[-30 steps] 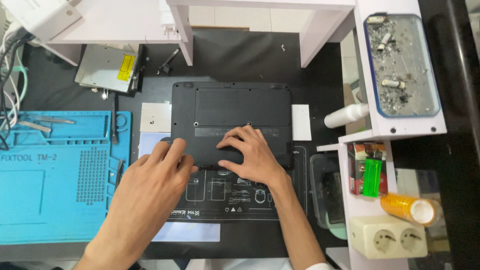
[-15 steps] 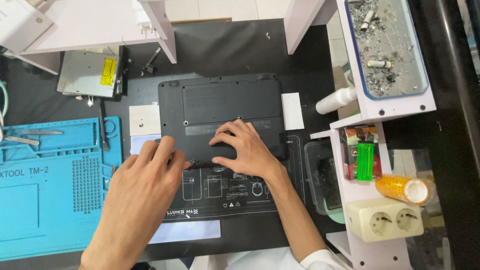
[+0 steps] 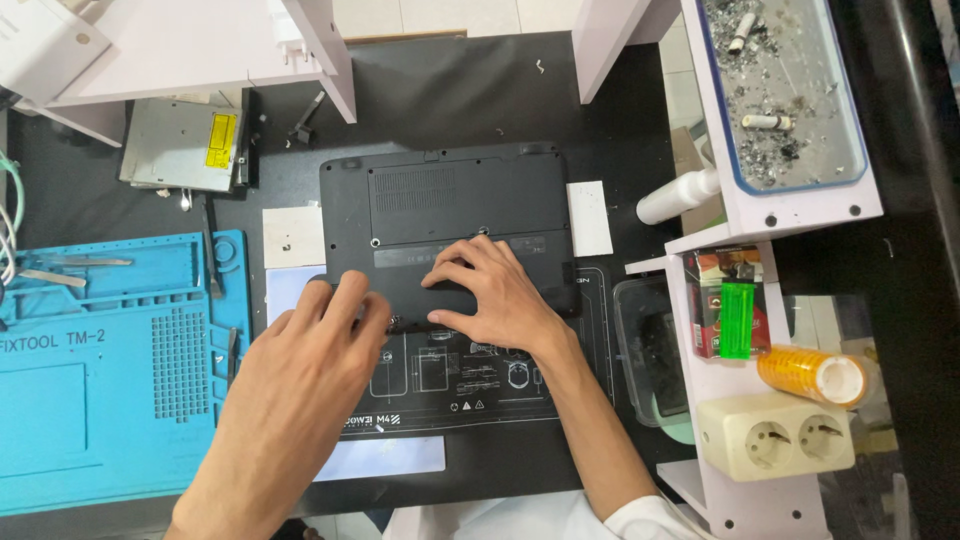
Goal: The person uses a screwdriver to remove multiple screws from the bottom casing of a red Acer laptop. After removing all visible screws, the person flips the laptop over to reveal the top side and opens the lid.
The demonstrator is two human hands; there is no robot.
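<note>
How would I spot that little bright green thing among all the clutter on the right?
Start at the black laptop lying face down in the middle, under both hands, then look right to the white shelf unit. On its middle level, above the cream double socket and beside the orange roll, stands a small green lighter against a red-and-dark box. It is the only bright green thing there.
</note>
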